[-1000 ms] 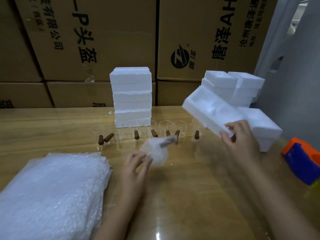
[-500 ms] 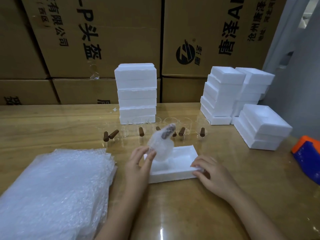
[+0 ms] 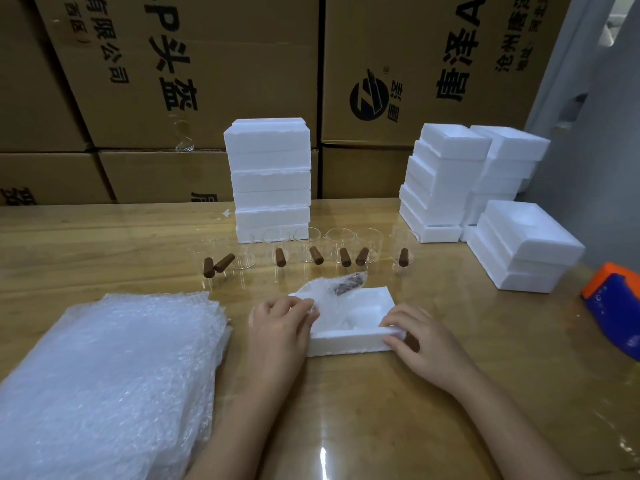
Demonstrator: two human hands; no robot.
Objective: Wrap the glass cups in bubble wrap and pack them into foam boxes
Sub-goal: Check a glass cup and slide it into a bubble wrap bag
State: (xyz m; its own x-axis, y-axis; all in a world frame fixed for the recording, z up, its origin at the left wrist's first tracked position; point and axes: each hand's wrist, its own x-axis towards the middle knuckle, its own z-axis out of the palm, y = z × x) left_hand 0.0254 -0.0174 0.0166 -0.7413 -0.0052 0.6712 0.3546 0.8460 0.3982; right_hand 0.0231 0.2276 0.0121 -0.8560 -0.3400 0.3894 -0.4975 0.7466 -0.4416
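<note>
**Wrapped cup meets its foam box**

A person's left hand (image 3: 280, 323) grips a wrapped cup (image 3: 325, 299), fingers curled into the bubble wrap at its near end. The cup lies tilted over the left half of an open foam box (image 3: 346, 342), its brown handle showing through the wrap and pointing away from the hands. Whether it rests on the bottom of the hollow cannot be told. The right hand (image 3: 422, 337) pinches the box's near right corner, fingers on the rim and thumb on the front wall.

The box lies flat on the wooden table (image 3: 381, 427) between the two hands. A pile of bubble wrap sheets (image 3: 104, 375) lies just left of the left hand. Beyond both hands stands a row of bare glass cups (image 3: 306, 247) with brown handles, and behind them a tower of foam boxes (image 3: 270, 178). More foam stacks (image 3: 446, 181) rise beyond and to the right of the right hand. An orange-and-blue tape dispenser (image 3: 613, 306) sits well to the right of that hand. Printed cardboard cartons (image 3: 225, 64) wall the back.
</note>
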